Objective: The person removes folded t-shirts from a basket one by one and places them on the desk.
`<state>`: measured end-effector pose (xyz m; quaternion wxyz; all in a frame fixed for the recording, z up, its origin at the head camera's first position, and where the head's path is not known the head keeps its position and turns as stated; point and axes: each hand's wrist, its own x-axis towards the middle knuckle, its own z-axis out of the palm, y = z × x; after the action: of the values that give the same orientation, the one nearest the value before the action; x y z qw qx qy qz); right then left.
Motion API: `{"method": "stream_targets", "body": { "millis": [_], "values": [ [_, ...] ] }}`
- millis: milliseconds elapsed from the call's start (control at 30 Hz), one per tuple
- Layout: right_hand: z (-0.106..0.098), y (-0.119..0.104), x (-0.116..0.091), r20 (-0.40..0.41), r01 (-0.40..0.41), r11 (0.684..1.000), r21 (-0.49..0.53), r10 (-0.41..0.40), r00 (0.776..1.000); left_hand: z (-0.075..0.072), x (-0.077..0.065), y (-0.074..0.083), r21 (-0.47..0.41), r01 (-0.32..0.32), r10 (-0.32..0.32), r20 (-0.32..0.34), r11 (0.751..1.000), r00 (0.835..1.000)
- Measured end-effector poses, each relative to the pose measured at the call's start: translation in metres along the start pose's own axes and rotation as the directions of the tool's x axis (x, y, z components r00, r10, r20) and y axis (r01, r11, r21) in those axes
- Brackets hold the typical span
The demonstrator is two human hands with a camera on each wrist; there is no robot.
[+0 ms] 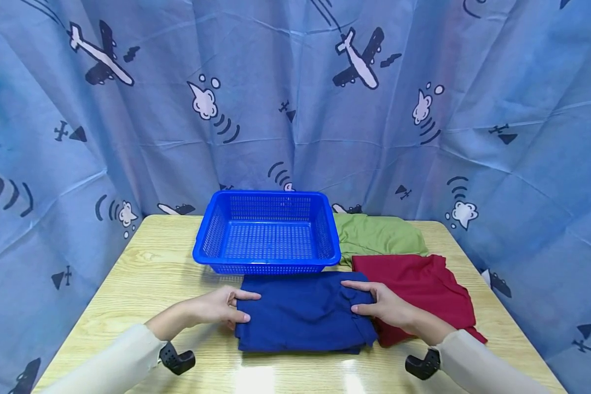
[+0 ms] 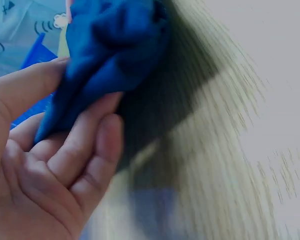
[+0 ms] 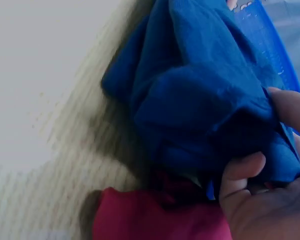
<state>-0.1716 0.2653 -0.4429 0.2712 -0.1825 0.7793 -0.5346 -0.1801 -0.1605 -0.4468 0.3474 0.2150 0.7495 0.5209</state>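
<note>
A folded dark blue cloth (image 1: 300, 314), perhaps a garment, lies in front of the basket. My left hand (image 1: 219, 307) grips its left end; in the left wrist view several fingers curl beneath the blue fabric (image 2: 107, 55) while another digit lies over it. At the opposite end, my right hand (image 1: 394, 307) holds the cloth's bunched edge, with thumb and forefinger on top. The right wrist view shows loose folds in the blue fabric (image 3: 200, 100) beside that hand, whose other fingers are partly hidden.
A blue plastic basket (image 1: 267, 268) with perforated sides stands behind the cloth, nothing inside it. To the right lie a dark red cloth (image 1: 423, 290) and, farther back, a green cloth (image 1: 381, 235). A patterned blue curtain (image 1: 295, 109) hangs behind the wooden table (image 1: 162, 262).
</note>
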Motion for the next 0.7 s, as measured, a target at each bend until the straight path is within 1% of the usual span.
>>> {"method": "stream_targets", "body": {
  "millis": [100, 233, 333, 500, 700],
  "values": [
    [0.001, 0.002, 0.004, -0.015, -0.047, 0.999, -0.012, 0.047, 0.999, -0.002, 0.004, -0.005, 0.012, -0.006, 0.006, -0.038, 1.000, 0.999],
    [0.004, 0.003, 0.009, -0.027, -0.077, 0.997, -0.031, 0.076, 0.997, -0.009, 0.008, -0.010, 0.031, 0.010, -0.008, -0.077, 0.999, 0.997],
    [0.002, 0.004, 0.016, -0.028, -0.082, 0.996, -0.033, 0.081, 0.996, -0.014, 0.011, -0.013, 0.017, 0.029, -0.028, -0.094, 0.999, 0.995],
    [-0.001, 0.005, 0.024, -0.036, -0.088, 0.995, -0.040, 0.086, 0.996, -0.019, 0.017, -0.014, 0.015, 0.037, -0.035, -0.116, 0.999, 0.993],
    [-0.004, 0.002, 0.028, -0.048, -0.091, 0.995, -0.040, 0.089, 0.995, -0.021, 0.021, -0.012, 0.061, 0.035, -0.026, -0.155, 0.998, 0.988]
  ]
}}
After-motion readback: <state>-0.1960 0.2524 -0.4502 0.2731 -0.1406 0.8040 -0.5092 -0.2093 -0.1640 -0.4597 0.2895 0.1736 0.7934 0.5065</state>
